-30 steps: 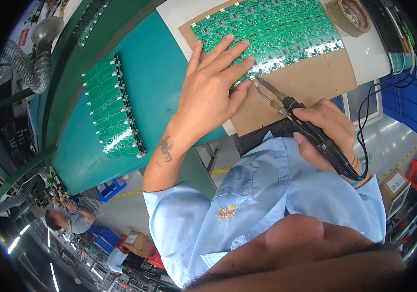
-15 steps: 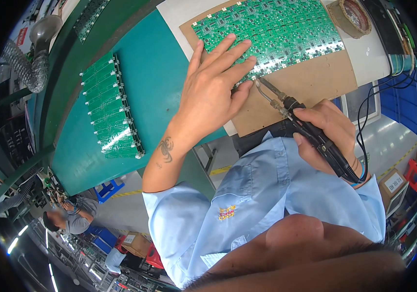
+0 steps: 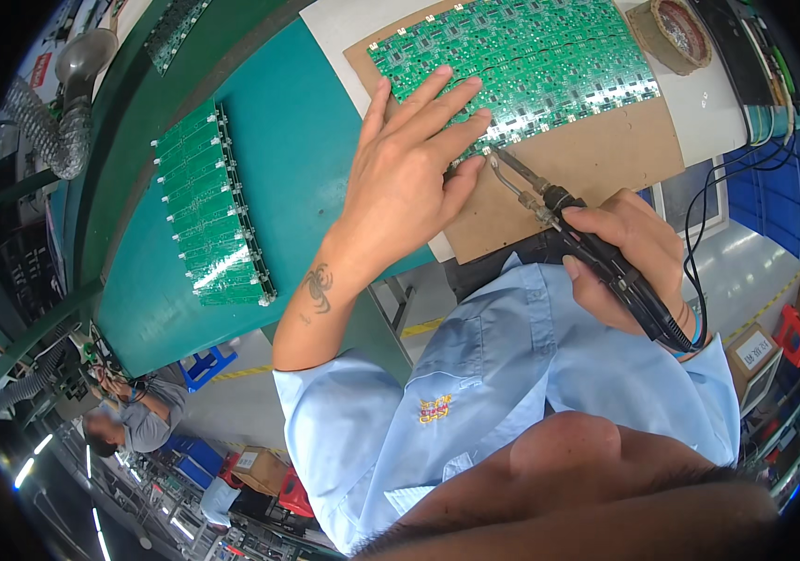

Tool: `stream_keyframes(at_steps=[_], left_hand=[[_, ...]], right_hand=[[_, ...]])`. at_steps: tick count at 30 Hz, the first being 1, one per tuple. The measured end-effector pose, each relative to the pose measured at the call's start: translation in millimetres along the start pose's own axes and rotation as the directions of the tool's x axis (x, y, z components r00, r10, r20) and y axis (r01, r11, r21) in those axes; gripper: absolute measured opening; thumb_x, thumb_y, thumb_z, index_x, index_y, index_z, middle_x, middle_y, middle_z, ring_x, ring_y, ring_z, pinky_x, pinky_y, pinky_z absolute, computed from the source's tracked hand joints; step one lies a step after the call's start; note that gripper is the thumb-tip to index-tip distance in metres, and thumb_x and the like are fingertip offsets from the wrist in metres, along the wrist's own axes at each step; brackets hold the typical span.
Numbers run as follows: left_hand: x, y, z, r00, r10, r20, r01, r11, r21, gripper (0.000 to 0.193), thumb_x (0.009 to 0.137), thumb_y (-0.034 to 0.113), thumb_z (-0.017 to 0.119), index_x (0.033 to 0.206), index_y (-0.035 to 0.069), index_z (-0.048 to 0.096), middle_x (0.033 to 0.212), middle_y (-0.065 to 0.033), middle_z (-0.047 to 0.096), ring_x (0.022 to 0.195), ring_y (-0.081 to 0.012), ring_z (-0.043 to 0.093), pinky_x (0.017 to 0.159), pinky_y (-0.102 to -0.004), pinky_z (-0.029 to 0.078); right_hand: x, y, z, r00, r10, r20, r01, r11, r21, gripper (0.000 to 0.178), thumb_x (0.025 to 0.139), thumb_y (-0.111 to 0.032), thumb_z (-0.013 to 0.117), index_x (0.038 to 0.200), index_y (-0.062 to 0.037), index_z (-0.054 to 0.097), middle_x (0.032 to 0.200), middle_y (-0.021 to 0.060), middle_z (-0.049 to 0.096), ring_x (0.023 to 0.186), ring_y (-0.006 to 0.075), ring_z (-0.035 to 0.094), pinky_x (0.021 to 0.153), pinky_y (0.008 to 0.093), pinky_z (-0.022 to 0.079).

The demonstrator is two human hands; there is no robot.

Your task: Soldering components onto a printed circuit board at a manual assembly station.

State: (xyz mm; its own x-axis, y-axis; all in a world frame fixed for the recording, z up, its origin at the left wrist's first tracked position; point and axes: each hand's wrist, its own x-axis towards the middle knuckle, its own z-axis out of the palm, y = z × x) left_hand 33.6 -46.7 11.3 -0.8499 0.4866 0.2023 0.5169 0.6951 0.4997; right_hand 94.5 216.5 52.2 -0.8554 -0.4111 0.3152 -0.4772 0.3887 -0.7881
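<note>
A green circuit board panel [image 3: 550,70] with many small parts lies on a brown board [image 3: 596,159]. My left hand [image 3: 414,154] rests spread over its left end, fingertips on the panel and thumb along the near edge. In my right hand [image 3: 629,248] is a black soldering iron [image 3: 596,243], with a thin metal tube running beside its shaft. Its tip touches or nearly touches the panel's near edge, just right of my left thumb; which of these I cannot tell. A cable runs back from the iron past my right wrist.
A stack of green circuit boards [image 3: 208,206] lies on the green mat [image 3: 297,122] to the left. A round brown container [image 3: 671,37] stands beyond the panel's right end. Black cables [image 3: 704,210] hang at the right. Another person [image 3: 138,416] works at the far lower left.
Both my hands, the soldering iron and the panel stay almost exactly in place. In the background, the other person has shifted their head and arms slightly.
</note>
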Motion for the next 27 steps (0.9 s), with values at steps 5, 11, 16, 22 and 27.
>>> stream_keyframes(at_steps=[5, 11, 16, 22, 27], left_hand=[[0.3, 0.2, 0.6, 1.000, -0.002, -0.001, 0.002, 1.000, -0.001, 0.042, 0.088, 0.011, 0.080, 0.130, 0.014, 0.078, 0.153, -0.0002, 0.066, 0.153, -0.0256, 0.051, 0.131, -0.0566, 0.028], [3.5, -0.1, 2.7, 1.000, 0.004, -0.015, -0.004, 1.000, -0.021, 0.041, 0.086, 0.011, 0.080, 0.127, 0.014, 0.078, 0.151, -0.0006, 0.067, 0.152, -0.0263, 0.052, 0.130, -0.0590, 0.029], [1.1, 0.3, 0.3, 1.000, 0.014, -0.022, -0.015, 0.999, -0.036, 0.041, 0.085, 0.011, 0.080, 0.126, 0.013, 0.079, 0.151, -0.0017, 0.067, 0.152, -0.0273, 0.052, 0.130, -0.0617, 0.027], [1.8, 1.5, -1.8, 1.000, 0.000, 0.030, 0.001, 0.999, -0.038, 0.040, 0.088, 0.011, 0.079, 0.128, 0.009, 0.078, 0.152, -0.0051, 0.066, 0.153, -0.0307, 0.050, 0.131, -0.0621, 0.025], [2.4, -0.8, 1.0, 0.999, -0.001, 0.041, 0.003, 0.999, -0.050, 0.040, 0.089, 0.011, 0.079, 0.128, 0.008, 0.078, 0.153, -0.0061, 0.066, 0.154, -0.0316, 0.049, 0.131, -0.0619, 0.024]], right_hand=[[-3.2, 0.8, -3.0, 1.000, -0.004, 0.002, 0.004, 1.000, 0.017, 0.048, 0.070, 0.004, 0.077, 0.118, 0.0035, 0.075, 0.086, 0.0087, 0.073, 0.071, 0.0213, 0.059, 0.068, 0.0295, 0.051], [-5.4, -0.7, -13.3, 1.000, -0.010, -0.029, 0.009, 1.000, -0.003, 0.048, 0.070, 0.003, 0.077, 0.118, 0.0034, 0.076, 0.086, 0.0092, 0.073, 0.071, 0.0228, 0.060, 0.069, 0.0306, 0.051], [-11.6, 15.8, -36.2, 0.994, -0.036, -0.104, 0.031, 0.998, -0.050, 0.047, 0.074, 0.000, 0.077, 0.120, 0.0033, 0.075, 0.091, 0.0124, 0.074, 0.074, 0.0242, 0.061, 0.071, 0.0323, 0.052], [-14.7, 65.8, -55.8, 0.836, 0.103, -0.540, -0.179, 0.980, -0.090, 0.044, 0.094, -0.006, 0.073, 0.138, 0.0015, 0.067, 0.115, 0.0176, 0.076, 0.099, 0.0235, 0.072, 0.091, 0.0316, 0.055], [-4.3, 95.6, -66.1, 0.762, 0.207, -0.613, -0.322, 0.943, -0.082, 0.039, 0.103, -0.008, 0.068, 0.141, 0.0011, 0.066, 0.125, 0.0183, 0.076, 0.111, 0.0232, 0.074, 0.100, 0.0322, 0.055]])
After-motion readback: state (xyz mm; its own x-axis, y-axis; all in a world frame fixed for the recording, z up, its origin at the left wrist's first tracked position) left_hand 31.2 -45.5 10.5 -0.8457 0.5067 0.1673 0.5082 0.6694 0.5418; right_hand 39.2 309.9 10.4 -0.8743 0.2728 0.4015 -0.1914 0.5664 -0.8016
